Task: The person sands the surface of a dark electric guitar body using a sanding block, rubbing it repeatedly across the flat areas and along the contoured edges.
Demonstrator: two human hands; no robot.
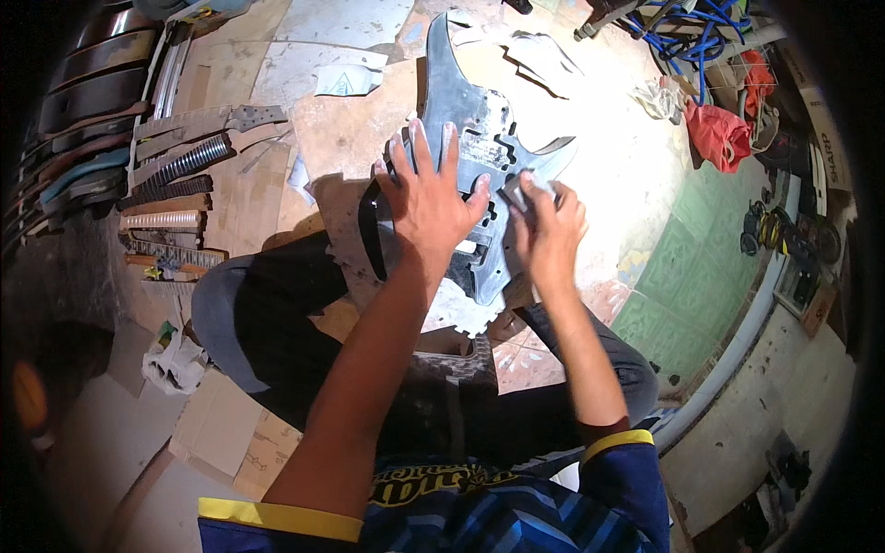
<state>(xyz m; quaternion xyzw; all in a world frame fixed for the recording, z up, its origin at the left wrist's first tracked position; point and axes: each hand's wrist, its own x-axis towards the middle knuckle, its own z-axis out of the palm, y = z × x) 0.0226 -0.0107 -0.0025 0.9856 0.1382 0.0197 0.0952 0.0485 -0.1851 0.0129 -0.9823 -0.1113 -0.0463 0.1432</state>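
Observation:
An electric guitar body [450, 83], dusty grey-black with cut-out cavities, lies in front of me above my crossed legs. My left hand [426, 198] rests flat on its left side, fingers spread and dusted pale at the tips. On the body's right side, my right hand [553, 221] grips a small grey sanding block [514, 191] between thumb and fingers, near the edge. The block's underside is hidden. Pale dust marks the body's surface around the cavities.
Several guitar necks [189, 164] lie in a row at the left, with stacked guitar bodies [100, 78] beyond. A paper sheet [348, 80] lies at the far left of the body. Blue hose [705, 41] and red cloth [717, 136] sit far right. Cardboard [217, 419] lies near left.

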